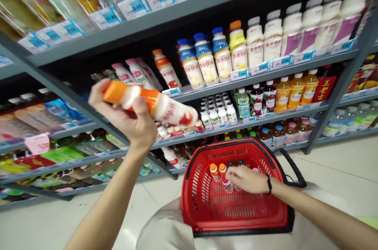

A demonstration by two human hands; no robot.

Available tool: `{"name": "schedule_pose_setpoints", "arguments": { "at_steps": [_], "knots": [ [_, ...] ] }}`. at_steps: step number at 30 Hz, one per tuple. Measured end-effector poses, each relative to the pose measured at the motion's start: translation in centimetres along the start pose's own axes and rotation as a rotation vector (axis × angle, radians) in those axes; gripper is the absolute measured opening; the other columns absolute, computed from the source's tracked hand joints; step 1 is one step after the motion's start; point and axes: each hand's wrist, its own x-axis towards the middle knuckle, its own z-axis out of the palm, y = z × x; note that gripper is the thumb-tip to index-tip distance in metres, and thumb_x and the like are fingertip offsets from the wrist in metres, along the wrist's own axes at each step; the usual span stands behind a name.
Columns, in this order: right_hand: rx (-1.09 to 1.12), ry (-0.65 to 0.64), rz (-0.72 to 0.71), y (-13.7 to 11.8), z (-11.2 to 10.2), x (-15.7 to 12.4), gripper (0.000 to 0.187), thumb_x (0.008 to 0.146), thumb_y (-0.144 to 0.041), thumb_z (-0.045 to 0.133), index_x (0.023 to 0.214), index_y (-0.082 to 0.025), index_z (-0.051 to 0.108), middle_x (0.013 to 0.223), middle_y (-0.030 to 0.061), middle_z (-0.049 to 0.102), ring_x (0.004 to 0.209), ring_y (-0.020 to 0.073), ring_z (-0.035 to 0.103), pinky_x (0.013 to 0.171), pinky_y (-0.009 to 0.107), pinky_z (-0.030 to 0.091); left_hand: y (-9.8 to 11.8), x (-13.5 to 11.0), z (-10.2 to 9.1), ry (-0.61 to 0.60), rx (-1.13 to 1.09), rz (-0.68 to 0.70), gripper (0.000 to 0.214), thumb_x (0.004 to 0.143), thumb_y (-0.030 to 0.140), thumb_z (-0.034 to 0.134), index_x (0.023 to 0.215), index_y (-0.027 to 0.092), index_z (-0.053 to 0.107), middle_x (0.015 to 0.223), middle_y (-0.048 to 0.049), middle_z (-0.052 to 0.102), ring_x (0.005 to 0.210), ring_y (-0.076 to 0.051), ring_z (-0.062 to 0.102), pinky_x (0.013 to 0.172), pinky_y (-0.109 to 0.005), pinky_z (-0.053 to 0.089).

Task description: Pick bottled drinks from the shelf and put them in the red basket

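Note:
In my left hand [130, 114], raised before the shelves, is a drink bottle [174, 108] with an orange cap, an orange band and a white lower part. It is tilted almost level, cap end to the left, and my fingers wrap round its upper half. Down inside the red shopping basket [198, 218], my right hand [246, 179] has its fingers curled in among small bottles. An orange-capped bottle [215, 173] stands at their left. Dark-capped bottles [240, 162] show just behind the knuckles. Whatever those fingers grip is hidden.
Shelves of drinks fill the background, with a grey shelf edge [195, 4] crossing above my left hand. A similar orange-capped bottle [167, 69] leans on the middle shelf beside blue-capped bottles [206, 59]. The basket's black handle [295, 167] sticks out right. Pale floor tiles [339, 159] lie below.

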Motion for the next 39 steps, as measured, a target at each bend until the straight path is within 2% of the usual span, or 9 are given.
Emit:
{"name": "schedule_pose_setpoints", "arguments": {
  "at_steps": [3, 7, 10, 13, 19, 23, 27, 34, 39],
  "knots": [
    [0.728, 0.005, 0.036, -0.5, 0.3, 1.4, 0.058, 0.108, -0.056, 0.018, 0.116, -0.014, 0.058, 0.101, 0.0153, 0.075, 0.081, 0.0198, 0.074, 0.074, 0.03, 0.059, -0.2, -5.8, -0.5, -0.42, -0.237, -0.203, 0.047, 0.089, 0.059, 0.055, 0.13, 0.043, 0.04, 0.117, -0.002, 0.066, 0.106, -0.027, 0.074, 0.092, -0.049, 0.063],
    [1.18, -0.163, 0.095, -1.2, 0.8, 2.7, 0.076, 0.103, -0.068, 0.01, 0.122, -0.013, 0.059, 0.107, 0.0172, 0.076, 0.086, 0.0241, 0.075, 0.069, 0.033, 0.06, -1.8, -13.2, 0.5, -0.837, -0.486, -0.604, 0.056, 0.091, 0.054, 0.06, 0.139, 0.039, 0.035, 0.126, -0.0105, 0.07, 0.106, -0.027, 0.075, 0.087, -0.044, 0.066],
    [1.241, -0.226, 0.184, -1.6, 1.7, 2.8, 0.082, 0.102, -0.07, 0.007, 0.124, -0.011, 0.061, 0.093, 0.0164, 0.078, 0.064, 0.0238, 0.074, 0.042, 0.025, 0.049, -3.3, -17.3, 1.1, -0.92, -0.55, -0.716, 0.063, 0.091, 0.051, 0.062, 0.144, 0.038, 0.031, 0.141, -0.0129, 0.065, 0.118, -0.027, 0.071, 0.096, -0.045, 0.063],
    [1.284, -0.146, 0.288, -1.4, 3.0, 2.7, 0.081, 0.103, -0.067, 0.008, 0.121, -0.01, 0.063, 0.072, 0.0126, 0.074, 0.047, 0.0222, 0.068, 0.028, 0.02, 0.036, -4.7, -19.6, 0.8, -0.948, -0.575, -0.805, 0.064, 0.092, 0.052, 0.063, 0.146, 0.036, 0.033, 0.15, -0.0136, 0.059, 0.129, -0.028, 0.065, 0.101, -0.045, 0.061],
    [1.315, -0.091, 0.379, -0.9, 3.9, 2.7, 0.065, 0.107, -0.057, 0.017, 0.123, -0.012, 0.062, 0.067, 0.0088, 0.074, 0.052, 0.0226, 0.072, 0.033, 0.022, 0.05, -6.5, -20.7, -1.0, -1.121, -0.792, -0.822, 0.085, 0.087, 0.032, 0.081, 0.153, 0.036, 0.028, 0.15, -0.0147, 0.057, 0.126, -0.029, 0.066, 0.098, -0.041, 0.061],
    [1.248, -0.042, 0.379, -1.2, 3.0, 2.8, 0.06, 0.108, -0.052, 0.019, 0.121, -0.012, 0.063, 0.07, 0.0091, 0.075, 0.053, 0.0222, 0.072, 0.034, 0.023, 0.051, -7.2, -20.7, -1.4, -1.09, -0.872, -0.762, 0.079, 0.087, 0.019, 0.08, 0.151, 0.03, 0.034, 0.135, -0.0128, 0.065, 0.117, -0.028, 0.07, 0.098, -0.041, 0.06],
    [1.248, -0.132, 0.322, -1.8, 2.8, 2.0, 0.063, 0.108, -0.059, 0.02, 0.12, -0.013, 0.061, 0.078, 0.0105, 0.076, 0.057, 0.0218, 0.074, 0.038, 0.023, 0.055, -7.5, -20.3, -1.7, -1.056, -0.932, -0.816, 0.075, 0.086, 0.02, 0.08, 0.148, 0.029, 0.039, 0.131, -0.0133, 0.067, 0.114, -0.029, 0.071, 0.093, -0.04, 0.061],
    [1.145, -0.236, 0.168, -3.0, 3.3, 0.5, 0.069, 0.081, -0.067, 0.079, 0.119, -0.017, 0.052, 0.089, 0.007, 0.076, 0.05, 0.0149, 0.069, 0.037, 0.019, 0.051, -6.6, -19.8, -1.3, -0.843, -1.101, -1.053, 0.065, 0.085, 0.034, 0.076, 0.142, 0.021, 0.047, 0.105, -0.0083, 0.073, 0.094, -0.029, 0.075, 0.085, -0.046, 0.063],
    [0.942, -0.199, 0.245, -3.0, 4.0, 0.2, 0.06, 0.077, -0.064, 0.086, 0.103, -0.015, 0.061, 0.058, -0.0056, 0.06, 0.035, 0.0036, 0.042, 0.029, 0.012, 0.035, -5.3, -20.3, -0.6, -0.762, -1.066, -1.218, 0.049, 0.081, 0.038, 0.078, 0.12, 0.017, 0.057, 0.091, -0.0051, 0.073, 0.081, -0.024, 0.075, 0.083, -0.043, 0.063]
  ]
}}
